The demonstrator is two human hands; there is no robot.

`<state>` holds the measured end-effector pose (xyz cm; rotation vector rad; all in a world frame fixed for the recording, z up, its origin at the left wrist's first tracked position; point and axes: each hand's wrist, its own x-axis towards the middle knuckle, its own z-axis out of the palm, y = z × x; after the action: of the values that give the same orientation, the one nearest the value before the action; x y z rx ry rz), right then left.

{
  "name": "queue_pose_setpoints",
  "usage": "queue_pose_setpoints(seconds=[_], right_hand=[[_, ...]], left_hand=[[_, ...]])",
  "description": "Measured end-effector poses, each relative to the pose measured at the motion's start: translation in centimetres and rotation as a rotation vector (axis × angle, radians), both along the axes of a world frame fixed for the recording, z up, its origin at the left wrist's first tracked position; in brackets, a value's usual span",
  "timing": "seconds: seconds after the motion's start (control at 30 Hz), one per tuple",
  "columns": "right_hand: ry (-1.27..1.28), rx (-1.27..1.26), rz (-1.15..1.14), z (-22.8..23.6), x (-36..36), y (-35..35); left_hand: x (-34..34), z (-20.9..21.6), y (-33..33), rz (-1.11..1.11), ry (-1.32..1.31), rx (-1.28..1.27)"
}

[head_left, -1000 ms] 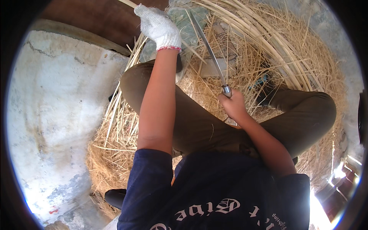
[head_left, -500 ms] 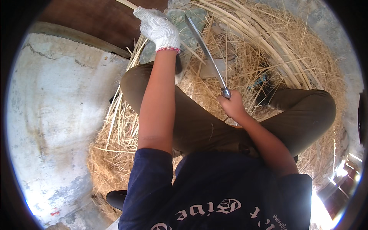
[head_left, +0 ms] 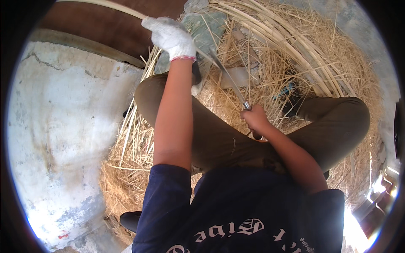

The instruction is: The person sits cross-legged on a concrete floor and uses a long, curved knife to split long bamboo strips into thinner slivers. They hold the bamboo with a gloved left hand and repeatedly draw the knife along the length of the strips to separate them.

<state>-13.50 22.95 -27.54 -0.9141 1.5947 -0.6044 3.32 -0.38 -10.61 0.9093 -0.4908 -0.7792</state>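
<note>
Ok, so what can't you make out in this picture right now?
All in the head view:
Pale strip: far end cut off by the upper edge.
Left grip: fingers covered by the white glove.
Knife handle: mostly hidden by the right grip.
Blade: tip blurred, so I can't tell whether it touches anything.

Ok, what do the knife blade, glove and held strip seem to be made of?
Knife blade: metal, likely steel, smooth, given its grey sheen.
Glove: probably knitted cotton or a blend, matte white, judging by its soft, fuzzy surface.
Strip: plant material, perhaps split bamboo or cane, pale and smooth-looking, bending in an even curve.
</note>
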Motion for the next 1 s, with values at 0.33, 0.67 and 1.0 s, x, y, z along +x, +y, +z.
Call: queue_pose_setpoints(seconds=[0.33, 0.67, 1.0], right_hand=[[0.128, -0.101, 0.041, 0.1, -0.2, 0.0], [0.188, -0.150, 0.078, 1.9, 0.1, 0.1], [0.144, -0.192, -0.052, 1.4, -0.2, -0.4]], left_hand=[[-0.2, 0.6, 0.1, -0.038, 0.069, -0.002], [-0.1, 0.9, 0.9, 0.022, 0.038, 0.039], [0.1, 1.7, 1.0, 0.048, -0.028, 0.131]])
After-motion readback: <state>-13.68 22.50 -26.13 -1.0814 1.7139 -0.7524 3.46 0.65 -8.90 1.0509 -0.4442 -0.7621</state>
